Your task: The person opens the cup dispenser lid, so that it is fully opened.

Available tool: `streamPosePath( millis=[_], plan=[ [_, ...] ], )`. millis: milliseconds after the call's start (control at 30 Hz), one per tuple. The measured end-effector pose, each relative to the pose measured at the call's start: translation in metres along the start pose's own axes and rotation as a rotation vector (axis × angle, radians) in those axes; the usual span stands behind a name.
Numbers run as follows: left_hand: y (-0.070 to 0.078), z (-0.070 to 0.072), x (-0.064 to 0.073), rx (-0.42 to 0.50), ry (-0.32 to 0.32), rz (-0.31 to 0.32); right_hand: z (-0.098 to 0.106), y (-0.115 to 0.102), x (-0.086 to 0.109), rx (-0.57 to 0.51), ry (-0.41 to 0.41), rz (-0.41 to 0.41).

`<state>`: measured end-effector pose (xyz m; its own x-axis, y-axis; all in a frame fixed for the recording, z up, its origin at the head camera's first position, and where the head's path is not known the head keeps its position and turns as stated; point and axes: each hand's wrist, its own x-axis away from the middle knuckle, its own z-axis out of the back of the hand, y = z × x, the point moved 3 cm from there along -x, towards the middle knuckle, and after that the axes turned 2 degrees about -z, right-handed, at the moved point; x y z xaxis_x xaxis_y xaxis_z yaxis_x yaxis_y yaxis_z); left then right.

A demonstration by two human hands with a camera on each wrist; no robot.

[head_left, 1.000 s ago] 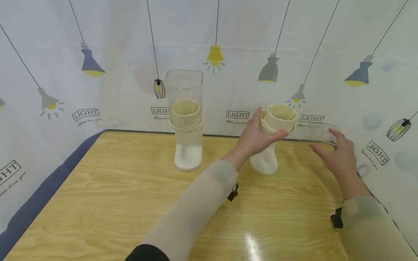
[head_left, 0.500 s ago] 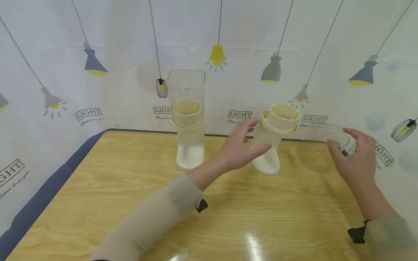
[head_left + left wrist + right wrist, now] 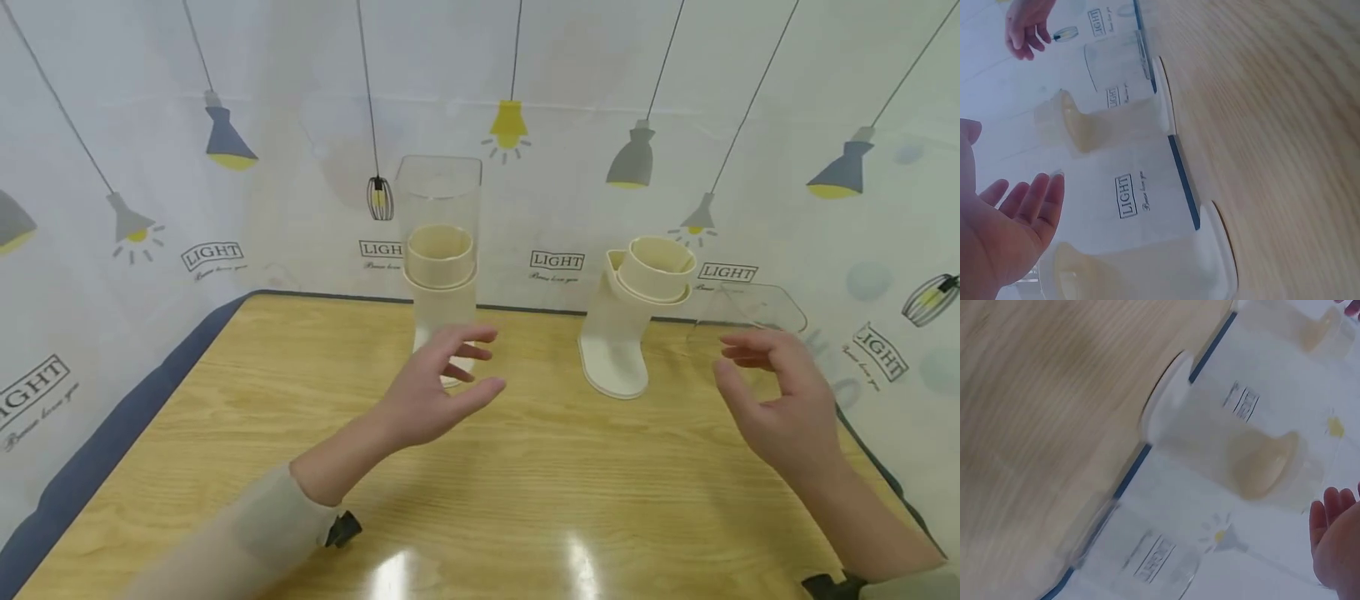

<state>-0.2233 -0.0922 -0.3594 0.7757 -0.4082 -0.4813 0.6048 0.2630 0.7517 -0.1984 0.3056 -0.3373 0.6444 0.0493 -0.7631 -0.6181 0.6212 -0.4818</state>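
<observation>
Two cream-coloured dispenser stands with round collars and flat feet stand upright at the back of the table. The left stand [image 3: 442, 304] carries a clear square-cornered container [image 3: 438, 185] on top. Nothing sits on the round collar of the right stand [image 3: 626, 317]. A second clear container [image 3: 750, 307] rests on the table at the far right, partly behind my right hand [image 3: 787, 408]. That hand hovers in front of it, fingers loosely bent, holding nothing. My left hand [image 3: 435, 396] is in the air before the left stand's foot, fingers relaxed and apart from it.
The wooden table [image 3: 540, 492] ends at a dark blue edging strip [image 3: 525, 312] along the back. Directly behind rises a white backdrop [image 3: 570, 208] printed with hanging lamps, which also wraps both sides.
My left hand has let go of the right stand's collar and moved left and nearer. My right hand has released the clear container's rim and drawn back slightly.
</observation>
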Motion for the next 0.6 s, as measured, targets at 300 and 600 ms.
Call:
streamPosePath(
  millis=[300,600],
  plan=[
    [-0.012,0.051,0.021,-0.039,0.071,0.096,-0.051,-0.045,-0.018,-0.080,-0.123,0.137],
    [-0.037,0.096,0.015,-0.099,0.124,0.129,-0.092,-0.077,-0.062,-0.054,-0.287,0.035]
  ],
)
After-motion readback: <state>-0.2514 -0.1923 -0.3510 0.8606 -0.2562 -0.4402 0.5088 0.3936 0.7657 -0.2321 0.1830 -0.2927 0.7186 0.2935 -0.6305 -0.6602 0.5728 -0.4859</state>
